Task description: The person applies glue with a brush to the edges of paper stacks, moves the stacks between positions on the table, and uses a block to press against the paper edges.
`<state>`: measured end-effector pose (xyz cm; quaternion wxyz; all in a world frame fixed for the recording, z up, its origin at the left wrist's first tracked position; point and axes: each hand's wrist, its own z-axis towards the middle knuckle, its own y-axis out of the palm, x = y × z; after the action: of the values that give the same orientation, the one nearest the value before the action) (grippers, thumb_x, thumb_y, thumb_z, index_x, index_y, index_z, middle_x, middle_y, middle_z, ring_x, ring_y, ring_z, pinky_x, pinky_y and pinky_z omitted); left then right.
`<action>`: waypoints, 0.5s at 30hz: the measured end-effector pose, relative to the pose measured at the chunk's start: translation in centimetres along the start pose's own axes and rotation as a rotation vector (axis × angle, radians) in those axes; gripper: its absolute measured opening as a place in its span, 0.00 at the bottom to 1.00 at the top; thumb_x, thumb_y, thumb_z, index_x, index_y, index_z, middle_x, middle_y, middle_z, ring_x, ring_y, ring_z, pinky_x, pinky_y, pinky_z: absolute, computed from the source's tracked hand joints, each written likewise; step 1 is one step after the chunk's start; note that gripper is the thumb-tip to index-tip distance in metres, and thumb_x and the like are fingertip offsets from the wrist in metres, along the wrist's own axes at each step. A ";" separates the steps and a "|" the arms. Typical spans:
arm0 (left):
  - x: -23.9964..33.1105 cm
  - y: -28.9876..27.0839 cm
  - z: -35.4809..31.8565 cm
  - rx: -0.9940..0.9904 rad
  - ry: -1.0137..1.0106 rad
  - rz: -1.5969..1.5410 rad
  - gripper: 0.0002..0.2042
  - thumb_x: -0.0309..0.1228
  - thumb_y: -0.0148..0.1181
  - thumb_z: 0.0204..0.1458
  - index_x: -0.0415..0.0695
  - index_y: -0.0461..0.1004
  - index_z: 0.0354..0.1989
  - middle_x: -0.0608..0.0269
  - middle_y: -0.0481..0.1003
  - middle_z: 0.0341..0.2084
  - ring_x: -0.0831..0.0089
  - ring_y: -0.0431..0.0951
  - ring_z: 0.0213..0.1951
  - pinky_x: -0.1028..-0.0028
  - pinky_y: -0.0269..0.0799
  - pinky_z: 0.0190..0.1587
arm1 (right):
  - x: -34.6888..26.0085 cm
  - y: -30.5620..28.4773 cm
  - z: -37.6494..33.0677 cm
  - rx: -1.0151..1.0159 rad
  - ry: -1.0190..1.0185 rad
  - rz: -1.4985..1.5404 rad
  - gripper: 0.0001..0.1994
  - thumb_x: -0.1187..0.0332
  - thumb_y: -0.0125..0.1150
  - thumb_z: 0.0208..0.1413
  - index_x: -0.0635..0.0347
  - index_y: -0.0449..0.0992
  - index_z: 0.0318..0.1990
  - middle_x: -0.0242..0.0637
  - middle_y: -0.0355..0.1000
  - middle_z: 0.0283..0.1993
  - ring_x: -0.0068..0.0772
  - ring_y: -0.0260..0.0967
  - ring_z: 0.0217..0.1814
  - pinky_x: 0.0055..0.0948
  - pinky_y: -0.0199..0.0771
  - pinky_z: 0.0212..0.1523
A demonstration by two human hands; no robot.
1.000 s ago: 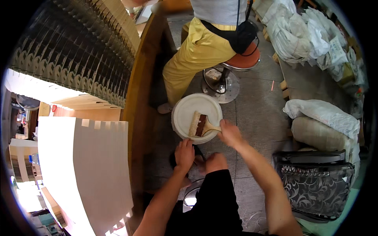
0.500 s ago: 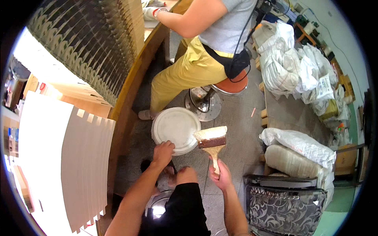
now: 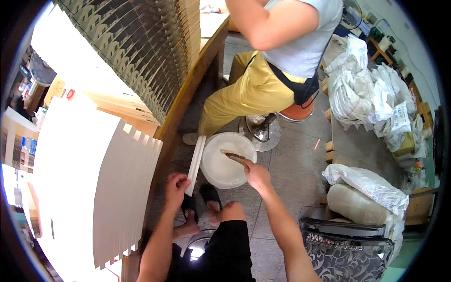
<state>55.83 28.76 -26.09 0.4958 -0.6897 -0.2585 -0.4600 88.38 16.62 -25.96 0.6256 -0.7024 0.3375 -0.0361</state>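
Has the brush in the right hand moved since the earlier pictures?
Yes. The brush, in the right hand, now dips inside the white bucket; half a second ago it was beyond the bucket's right rim.

Long wooden counter [image 3: 185, 101] runs diagonally up the left, edge bent by the lens. Fanned row of dark folded cardboard pieces [image 3: 136, 51] stands along its top. Nearer, stack of white notched cardboard sheets [image 3: 94, 197] leans upright. A co-worker in grey shirt and mustard-yellow trousers [image 3: 244, 96] sits on a round orange stool with chrome base [image 3: 263, 129]. Right side: heap of white plastic sacks [image 3: 371, 94]; a stuffed beige sack [image 3: 359, 209] near a patterned grey chair [image 3: 347, 251]. Grey concrete floor [image 3: 296, 164].
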 end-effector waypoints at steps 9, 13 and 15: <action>-2.5 -2.7 -9.5 0.019 -0.249 0.068 0.11 0.31 0.74 0.54 0.42 0.85 0.43 0.56 0.75 0.46 0.62 0.78 0.45 0.65 0.76 0.49 | -1.8 7.7 4.2 -0.188 -0.148 -0.352 0.12 0.69 0.56 0.63 0.60 0.87 0.42 0.46 0.85 0.41 0.49 0.85 0.44 0.48 0.85 0.44; -9.2 -2.5 -12.6 0.119 -0.052 0.145 0.12 0.31 0.74 0.55 0.43 0.84 0.46 0.59 0.76 0.47 0.68 0.80 0.40 0.68 0.78 0.40 | -2.2 0.7 1.3 -0.185 -0.117 0.051 0.11 0.69 0.59 0.64 0.60 0.86 0.47 0.48 0.85 0.45 0.47 0.85 0.42 0.44 0.83 0.41; -8.8 -1.9 -12.7 0.065 -0.294 -0.063 0.13 0.30 0.74 0.55 0.44 0.83 0.48 0.61 0.77 0.47 0.71 0.80 0.38 0.70 0.78 0.38 | 1.9 -0.7 0.3 -0.376 0.144 0.720 0.14 0.62 0.58 0.71 0.63 0.82 0.53 0.44 0.82 0.37 0.29 0.75 0.27 0.31 0.71 0.26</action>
<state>45.60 18.62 -32.01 0.4599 -0.7249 -0.3646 -0.3608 90.30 15.85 -26.05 0.4340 -0.6371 0.6053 0.1984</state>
